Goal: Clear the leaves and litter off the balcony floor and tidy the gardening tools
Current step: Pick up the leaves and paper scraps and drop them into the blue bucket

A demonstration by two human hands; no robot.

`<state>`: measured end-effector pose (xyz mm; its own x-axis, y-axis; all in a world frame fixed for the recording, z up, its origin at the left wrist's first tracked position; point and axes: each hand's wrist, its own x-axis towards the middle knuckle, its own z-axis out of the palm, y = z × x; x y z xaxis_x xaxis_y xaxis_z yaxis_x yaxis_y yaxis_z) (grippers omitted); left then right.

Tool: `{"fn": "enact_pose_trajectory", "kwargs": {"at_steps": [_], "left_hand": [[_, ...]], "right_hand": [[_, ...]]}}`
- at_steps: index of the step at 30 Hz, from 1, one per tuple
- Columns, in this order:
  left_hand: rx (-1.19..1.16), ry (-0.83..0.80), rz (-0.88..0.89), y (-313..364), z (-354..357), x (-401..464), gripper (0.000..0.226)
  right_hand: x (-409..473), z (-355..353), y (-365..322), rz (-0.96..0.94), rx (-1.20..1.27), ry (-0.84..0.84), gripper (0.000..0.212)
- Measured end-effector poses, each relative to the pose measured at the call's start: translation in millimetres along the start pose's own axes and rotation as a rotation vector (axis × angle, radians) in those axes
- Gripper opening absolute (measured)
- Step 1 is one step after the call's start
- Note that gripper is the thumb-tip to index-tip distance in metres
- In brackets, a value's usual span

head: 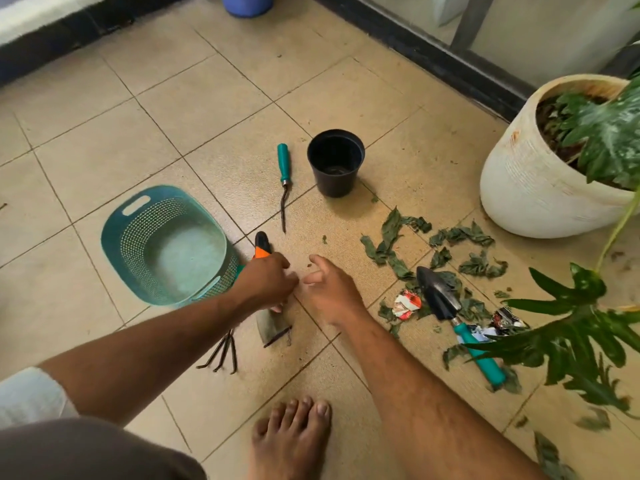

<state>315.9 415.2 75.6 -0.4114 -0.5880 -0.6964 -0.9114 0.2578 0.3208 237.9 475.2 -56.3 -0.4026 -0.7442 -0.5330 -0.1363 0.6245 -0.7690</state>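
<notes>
Head cam, looking down at the tiled balcony floor. Loads of bare tile on the left and toward the far wall; the right side is hemmed in by a dark threshold strip running along the glass door, and a big white planter with a split-leaf plant sits tight in that corner.

Count-wise: one teal basket sitting left of centre, one black plastic pot standing upright in the middle, and a blue bucket cut off at the top edge. Tools: one teal-handled weeder lying just left of the pot, one black trowel lying in the leaf litter, one hand rake and one flat grey-bladed tool poking out below the left wrist, plus orange-handled pruners beside the basket. I can make out two crumpled wrappers mixed in with the leaves.

Left hand is curled down over the tools next to the basket, but what exactly it's gripping I can't tell. Right hand hovers just beside it, fingers loosely spread, holding nothing. One bare foot at the bottom.
</notes>
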Motion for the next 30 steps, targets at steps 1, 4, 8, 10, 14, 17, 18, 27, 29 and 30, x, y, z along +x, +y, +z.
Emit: {"fn": "enact_pose_trajectory", "kwargs": {"at_steps": [1,4,8,10,14,17,18,27,29,30], "left_hand": [[0.005,0.055,0.049,-12.3,6.5,19.0,0.007],[0.144,0.198,0.277,-44.6,28.5,82.6,0.027],[0.263,0.215,0.472,-45.6,44.7,126.5,0.064],[0.336,0.190,0.535,-38.5,44.5,142.0,0.079],[0.431,0.097,0.583,-31.7,42.2,157.7,0.086],[0.363,0.119,0.516,-26.6,51.9,147.2,0.074],[0.353,0.122,0.498,-26.7,56.6,143.3,0.072],[0.517,0.216,0.660,-62.2,79.8,127.0,0.049],[0.577,0.236,0.722,-70.7,78.4,130.7,0.045],[0.594,0.239,0.750,-74.6,77.3,133.6,0.049]], "right_hand": [[-3.3,-11.7,2.8,-0.010,-0.026,0.071,0.063],[-12.1,-42.9,18.7,-0.053,-0.245,0.270,0.053],[-24.5,-77.2,44.8,-0.081,-0.610,0.389,0.046],[-32.1,-88.8,54.8,-0.056,-0.745,0.385,0.051],[-48.4,-97.4,71.4,0.082,-0.885,0.273,0.064],[-51.0,-97.1,80.7,0.166,-0.870,0.134,0.070],[-50.8,-96.2,82.1,0.165,-0.861,0.121,0.071],[-61.3,-77.9,98.0,-0.146,-0.948,0.168,0.051],[-62.9,-75.8,97.9,-0.230,-0.992,0.140,0.046],[-62.5,-74.8,98.9,-0.254,-1.009,0.128,0.044]]}}
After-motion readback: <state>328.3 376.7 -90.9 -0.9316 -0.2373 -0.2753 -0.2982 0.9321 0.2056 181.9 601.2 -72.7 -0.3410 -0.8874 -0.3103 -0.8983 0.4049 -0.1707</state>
